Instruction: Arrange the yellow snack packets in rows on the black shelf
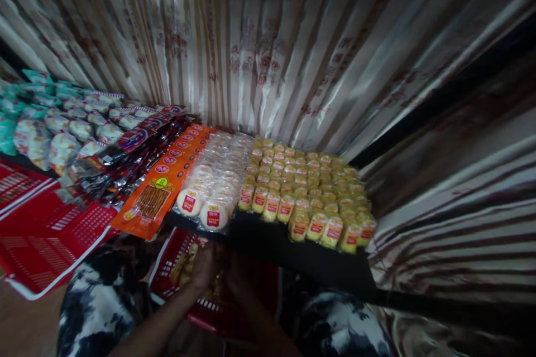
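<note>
Low between the knees, my left hand (204, 266) and my right hand (235, 274) reach down over a red basket (274, 293) under the front edge of the black table (268, 237). Yellowish packets (181, 269) lie inside the basket, beside my left hand. Deep shadow and blur hide the fingers of both hands, so what they hold, if anything, does not show. Just above them on the table, round white cakes in clear wrap (214, 215) stand in rows. To their right are rows of small yellow wrapped cakes (285, 206).
Left of the white cakes lie orange snack packs (153, 201), dark shiny packets (125, 164), white packets (65, 148) and green packets (8, 122). Red baskets (46, 228) stand at the left below the table. A pleated curtain (259, 39) hangs behind it.
</note>
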A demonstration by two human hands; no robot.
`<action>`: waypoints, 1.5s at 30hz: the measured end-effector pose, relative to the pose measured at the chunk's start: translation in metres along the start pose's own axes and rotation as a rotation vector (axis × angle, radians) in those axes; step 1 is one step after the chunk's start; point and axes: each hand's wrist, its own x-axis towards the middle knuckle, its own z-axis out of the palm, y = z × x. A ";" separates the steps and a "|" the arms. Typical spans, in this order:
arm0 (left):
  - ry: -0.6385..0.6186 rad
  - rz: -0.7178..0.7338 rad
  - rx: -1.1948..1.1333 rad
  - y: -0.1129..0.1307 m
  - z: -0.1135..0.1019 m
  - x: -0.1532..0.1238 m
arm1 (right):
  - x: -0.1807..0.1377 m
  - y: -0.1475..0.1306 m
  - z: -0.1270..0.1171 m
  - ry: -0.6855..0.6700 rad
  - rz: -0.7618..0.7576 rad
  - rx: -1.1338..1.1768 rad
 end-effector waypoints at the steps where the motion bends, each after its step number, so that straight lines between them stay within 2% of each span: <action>1: 0.001 0.025 -0.018 0.002 -0.005 -0.009 | -0.006 -0.003 -0.007 -0.007 0.010 -0.023; 5: -0.014 0.183 -0.161 0.009 -0.027 -0.041 | -0.032 -0.015 -0.039 -0.008 0.024 -0.061; 8: -0.057 0.314 -0.313 0.018 -0.042 -0.057 | -0.048 -0.025 -0.066 -0.024 0.015 0.087; 12: -0.085 0.323 -0.372 0.041 -0.057 -0.072 | -0.065 -0.037 -0.103 -0.022 -0.024 0.271; 16: 0.013 0.391 -0.375 0.074 -0.065 -0.072 | -0.066 -0.049 -0.135 0.099 -0.078 0.333; 19: 0.087 0.488 -0.374 0.100 -0.070 -0.060 | -0.056 -0.053 -0.150 0.253 -0.136 0.309; 23: 0.148 0.581 -0.310 0.130 -0.072 -0.036 | -0.039 -0.046 -0.153 0.465 -0.211 0.179; 28: 0.175 0.536 -0.235 0.158 -0.067 -0.014 | -0.028 -0.030 -0.151 0.625 -0.327 0.016; 32: 0.170 0.519 -0.225 0.172 -0.064 -0.008 | -0.023 -0.020 -0.158 0.650 -0.383 -0.115; 37: 0.177 0.522 -0.247 0.182 -0.061 -0.004 | -0.019 -0.010 -0.159 0.638 -0.397 -0.170; 45: 0.245 0.504 -0.341 0.181 -0.046 0.001 | -0.015 0.000 -0.152 0.679 -0.409 -0.209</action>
